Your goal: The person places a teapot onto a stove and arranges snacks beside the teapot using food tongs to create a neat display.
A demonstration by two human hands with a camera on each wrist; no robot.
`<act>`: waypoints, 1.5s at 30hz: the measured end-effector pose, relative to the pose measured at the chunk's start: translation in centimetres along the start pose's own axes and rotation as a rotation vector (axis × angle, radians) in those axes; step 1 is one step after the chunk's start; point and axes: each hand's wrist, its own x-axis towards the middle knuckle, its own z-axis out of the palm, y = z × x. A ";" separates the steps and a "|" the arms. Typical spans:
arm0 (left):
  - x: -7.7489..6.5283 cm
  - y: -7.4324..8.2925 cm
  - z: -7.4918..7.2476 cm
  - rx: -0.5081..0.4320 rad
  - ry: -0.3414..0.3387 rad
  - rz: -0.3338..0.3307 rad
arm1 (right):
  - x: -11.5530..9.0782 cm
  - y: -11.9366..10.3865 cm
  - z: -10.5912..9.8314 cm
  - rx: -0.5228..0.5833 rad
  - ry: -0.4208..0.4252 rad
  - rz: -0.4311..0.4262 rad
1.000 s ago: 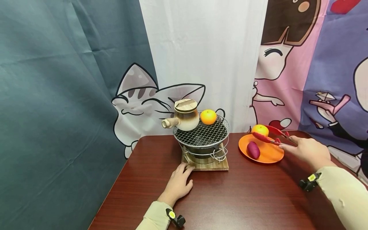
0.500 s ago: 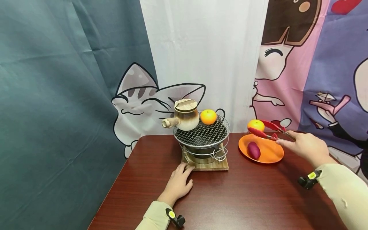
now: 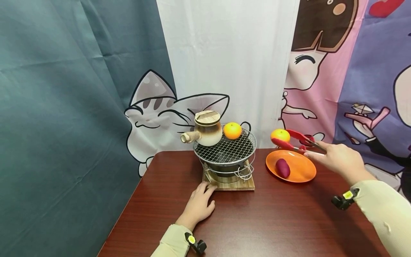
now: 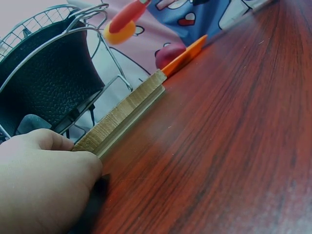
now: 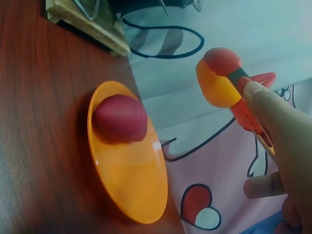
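Orange (image 3: 280, 134) hangs in tongs (image 3: 298, 135) ahead of the right hand (image 3: 343, 162) gripping them, left hand (image 3: 198, 205) loosely touching wooden base (image 3: 232, 186).

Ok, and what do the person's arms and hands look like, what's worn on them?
The left sleeve and right sleeve are long and a plain pale yellowish green. Each wrist carries a small black device, one on the left and one on the right, with a bright yellow patch. The left hand and right hand are bare, without gloves.

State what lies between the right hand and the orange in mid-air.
Red-tipped tongs: the right hand holds them, gripping the orange. The head view shows it.
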 end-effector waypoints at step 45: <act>0.1 0.1 -0.1 -0.021 0.010 0.010 | -1.1 -7.8 -3.1 -0.002 0.021 -0.095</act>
